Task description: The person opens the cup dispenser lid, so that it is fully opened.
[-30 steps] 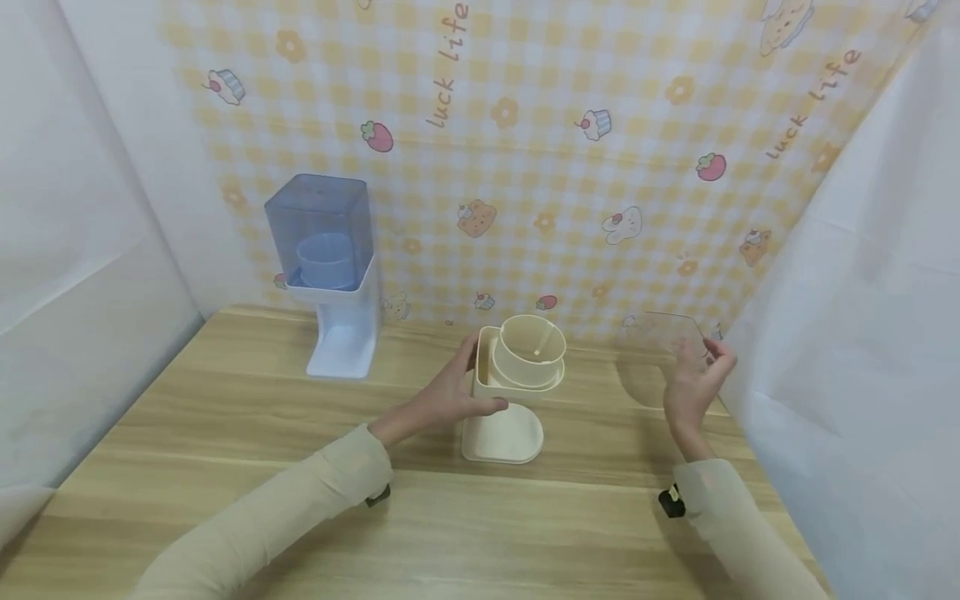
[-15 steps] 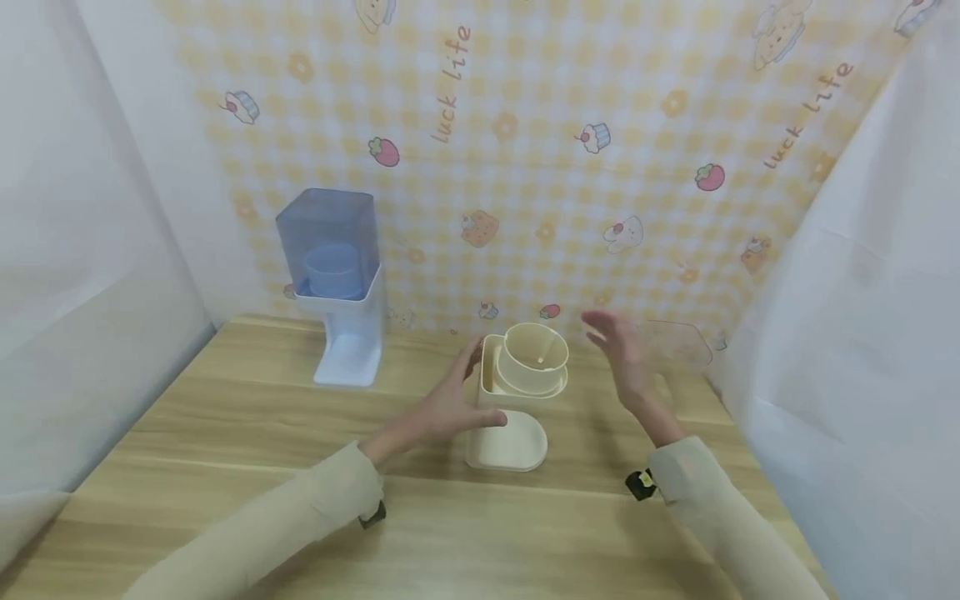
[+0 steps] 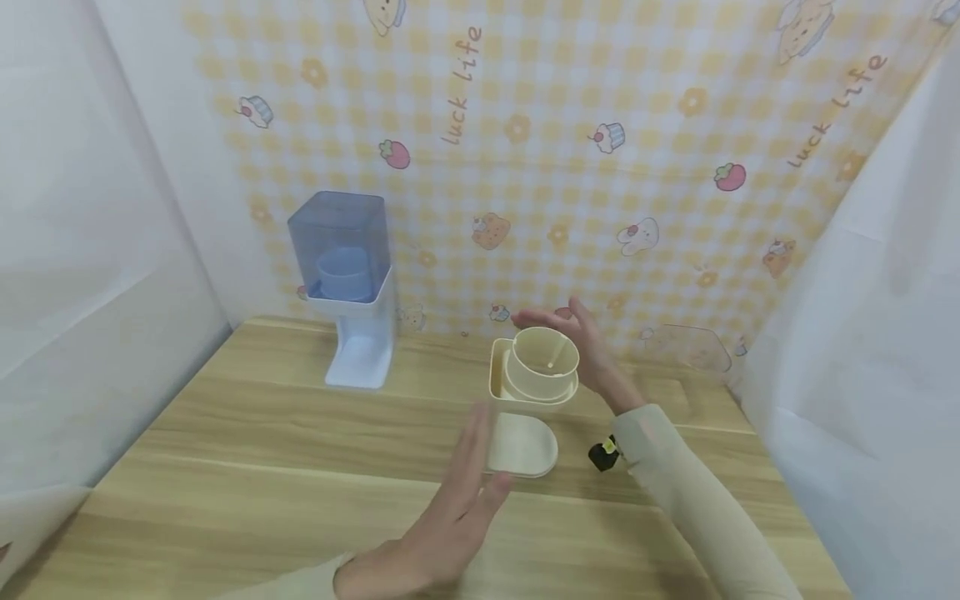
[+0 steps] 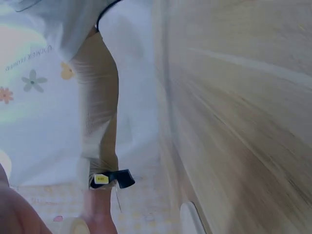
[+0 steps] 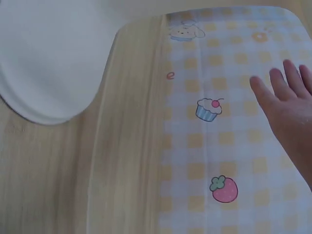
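A cream dispenser stand (image 3: 525,446) with a rounded base and an open upper tray (image 3: 498,369) stands mid-table. In that tray sits a cream cup (image 3: 536,382), its round mouth facing up. My right hand (image 3: 587,343) is behind the cup at its far right side, fingers extended, partly hidden by it in the head view. Near the front left of the base is my left hand (image 3: 450,521), fingers straight and slightly blurred, holding nothing. The right wrist view shows my right hand (image 5: 295,105) with spread fingers and part of the pale base (image 5: 48,63).
A white dispenser stand (image 3: 363,354) with a translucent blue cover (image 3: 337,221) and a cup inside stands at the back left. A clear box-shaped cover (image 3: 686,346) stands at the back right by the checked backdrop (image 3: 555,175). White sheets (image 3: 862,333) hang at both sides.
My right hand has left the clear cover and moved left, behind the cream cup. My left hand has let go of the upper tray and come down toward the front.
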`<state>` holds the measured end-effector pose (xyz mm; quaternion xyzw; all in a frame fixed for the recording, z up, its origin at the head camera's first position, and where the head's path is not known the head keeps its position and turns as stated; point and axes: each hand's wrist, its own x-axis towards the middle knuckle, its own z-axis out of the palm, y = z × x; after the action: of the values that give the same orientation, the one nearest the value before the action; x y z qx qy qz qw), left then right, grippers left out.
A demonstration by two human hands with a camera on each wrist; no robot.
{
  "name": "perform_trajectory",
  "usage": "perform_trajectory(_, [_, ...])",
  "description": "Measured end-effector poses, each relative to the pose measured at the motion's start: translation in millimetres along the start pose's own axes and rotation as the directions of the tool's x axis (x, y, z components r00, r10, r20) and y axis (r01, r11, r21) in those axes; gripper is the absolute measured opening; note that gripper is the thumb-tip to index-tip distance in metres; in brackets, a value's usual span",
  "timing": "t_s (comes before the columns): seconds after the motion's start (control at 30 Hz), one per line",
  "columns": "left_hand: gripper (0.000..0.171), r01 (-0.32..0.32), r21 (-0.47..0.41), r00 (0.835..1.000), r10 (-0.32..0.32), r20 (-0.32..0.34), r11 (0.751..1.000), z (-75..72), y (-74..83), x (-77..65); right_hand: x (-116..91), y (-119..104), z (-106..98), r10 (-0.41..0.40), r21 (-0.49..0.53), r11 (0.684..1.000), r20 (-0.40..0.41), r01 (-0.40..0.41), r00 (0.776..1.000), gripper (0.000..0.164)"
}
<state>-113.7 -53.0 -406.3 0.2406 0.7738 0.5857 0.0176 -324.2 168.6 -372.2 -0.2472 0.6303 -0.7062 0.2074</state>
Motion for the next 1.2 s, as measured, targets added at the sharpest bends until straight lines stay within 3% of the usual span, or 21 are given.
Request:
perform_trajectory(0.2, [0.067, 0.065, -0.063, 0.996, -0.062, 0.057, 0.996, 9.2, 1.4, 7.7, -4.5, -0.1, 7.4, 0.015, -0.04, 0.999, 0.17, -0.009, 0.985, 0.085])
perform_trajectory(0.3, [0.068, 0.054, -0.058, 0.998, -0.052, 0.037, 0.997, 11.1, -1.8, 9.4, -9.5, 3.5, 11.1, 0.026, -0.055, 0.998, 0.17, -0.017, 0.985, 0.077])
perform_trajectory(0.5, [0.068, 0.053, -0.035, 0.996, -0.055, -0.067, 0.998, 11.1, -6.2, 23.0, -21.1, 7.9, 16.0, 0.05, -0.059, 0.997, 0.005, -0.05, 0.999, 0.069])
perform_trajectory(0.67, [0.067, 0.1, -0.072, 0.981, -0.11, -0.159, 0.992, 7.1, -9.5, 49.0, -30.6, 14.0, 30.0, -0.042, -0.113, 0.993, -0.118, 0.029, 0.992, 0.07])
perform_trajectory(0.9, [0.071, 0.087, -0.15, 0.961, -0.123, -0.247, 0.985, 0.4, -23.0, 89.0, -42.2, 21.4, 66.2, -0.098, -0.187, 0.982, -0.341, 0.034, 0.935, 0.085])
perform_trajectory(1.07, [0.073, 0.089, -0.176, 0.957, -0.134, -0.259, 0.98, 1.7, -27.9, 103.0, -43.3, 22.8, 77.1, -0.106, -0.193, 0.981, -0.454, 0.019, 0.885, 0.083])
perform_trajectory(1.2, [0.071, 0.056, -0.165, 0.961, -0.098, -0.258, 0.985, 3.6, -27.6, 111.6, -43.3, 20.9, 75.8, -0.114, -0.203, 0.979, -0.495, 0.013, 0.861, 0.08])
